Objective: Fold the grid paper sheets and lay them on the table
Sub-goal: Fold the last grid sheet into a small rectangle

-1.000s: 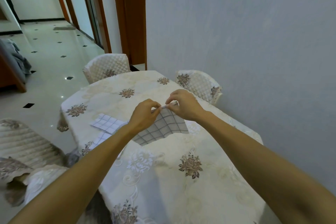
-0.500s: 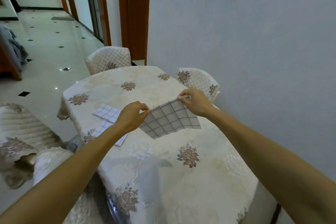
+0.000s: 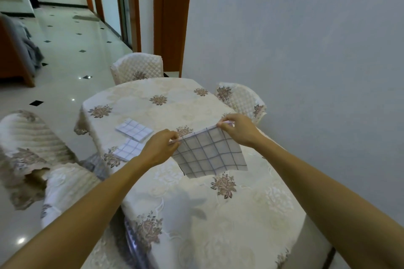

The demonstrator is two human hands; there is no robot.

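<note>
— The grid sheet (image 3: 209, 155)?
— Held over the middle of the floral tabletop (image 3: 153, 113), left hand (image 3: 160, 147) and right hand (image 3: 238, 130) pinching its top corners. Two folded sheets (image 3: 134, 130) lie near the left edge; grey wall (image 3: 306, 50) to the right.

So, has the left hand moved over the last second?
Yes. The left hand has drawn leftward, nearer the folded sheets lying on the table, and apart from the right hand; the grid paper sheet is spread between them.

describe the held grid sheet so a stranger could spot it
Find the table with the floral cloth. Over its middle is a grid sheet, pinched at its top corners by the left hand and right hand. Unlike the two folded sheets lying flat, it hangs.
</note>
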